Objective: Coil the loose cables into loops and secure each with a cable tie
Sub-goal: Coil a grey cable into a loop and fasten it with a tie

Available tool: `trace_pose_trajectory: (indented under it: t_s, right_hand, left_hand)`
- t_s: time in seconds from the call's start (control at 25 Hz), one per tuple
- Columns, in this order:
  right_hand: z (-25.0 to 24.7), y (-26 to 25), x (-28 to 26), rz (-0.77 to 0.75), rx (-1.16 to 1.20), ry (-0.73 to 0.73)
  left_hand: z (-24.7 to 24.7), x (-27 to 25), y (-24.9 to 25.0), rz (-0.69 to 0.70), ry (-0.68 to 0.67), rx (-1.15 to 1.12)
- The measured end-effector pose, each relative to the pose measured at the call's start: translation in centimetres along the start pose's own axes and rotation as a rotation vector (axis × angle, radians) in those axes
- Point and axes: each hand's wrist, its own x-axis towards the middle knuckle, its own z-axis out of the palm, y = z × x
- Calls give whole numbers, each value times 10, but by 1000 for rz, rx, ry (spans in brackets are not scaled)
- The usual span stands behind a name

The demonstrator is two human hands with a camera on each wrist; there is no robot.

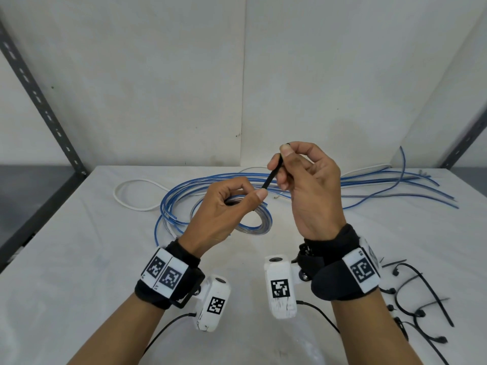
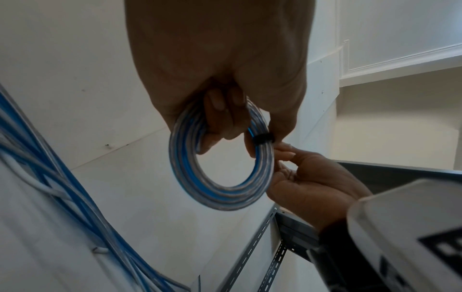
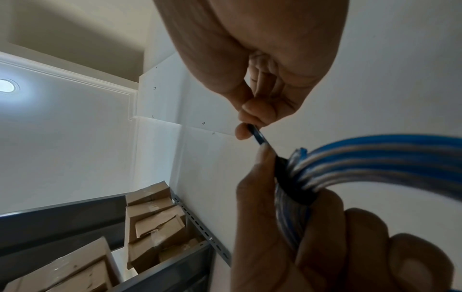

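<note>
1. The white-covered table (image 1: 79, 259) takes up most of the head view, with white wall panels behind it and grey slotted shelf posts (image 1: 39, 101) on both sides.
2. A big loose mess of blue and clear cables (image 1: 382, 185) sprawls across the back of the table, and a white cable (image 1: 131, 204) loops out to its left.
3. The person's left hand (image 1: 224, 214) holds a coiled cable loop (image 2: 220, 189) up off the table. The fingers are curled through the coil, and the thumb sits right by the tie's band.
4. The right hand (image 1: 308, 185) is up beside it, pinching the tail of a black cable tie (image 1: 271, 175) between thumb and forefinger. The other fingers are curled in.
5. In the left wrist view, that tie's band is wrapped around the coil's strands. How tight it sits isn't clear.
6. Spare black cable ties (image 1: 416, 306) lie scattered on the table by the right wrist.
7. In the right wrist view, cardboard boxes (image 3: 150, 217) are stacked on a shelf off to the side.
</note>
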Motion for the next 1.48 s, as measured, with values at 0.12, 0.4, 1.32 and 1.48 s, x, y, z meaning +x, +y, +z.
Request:
trace_pose_trajectory:
  t_s: [0.12, 0.4, 1.32, 1.48]
  right_hand:
    - [2, -2, -3, -5, -16, 11]
    - [-2, -5, 1, -22, -59, -7]
    - [219, 110, -20, 205, -515, -593]
    - [245, 144, -43, 121, -586, -650]
  left_hand:
    - [-2, 1, -6, 3, -7, 30]
    - [0, -1, -8, -31, -24, 13]
    - [-211, -148, 8, -412, -94, 1248]
    - [-206, -157, -12, -547, -290, 1167]
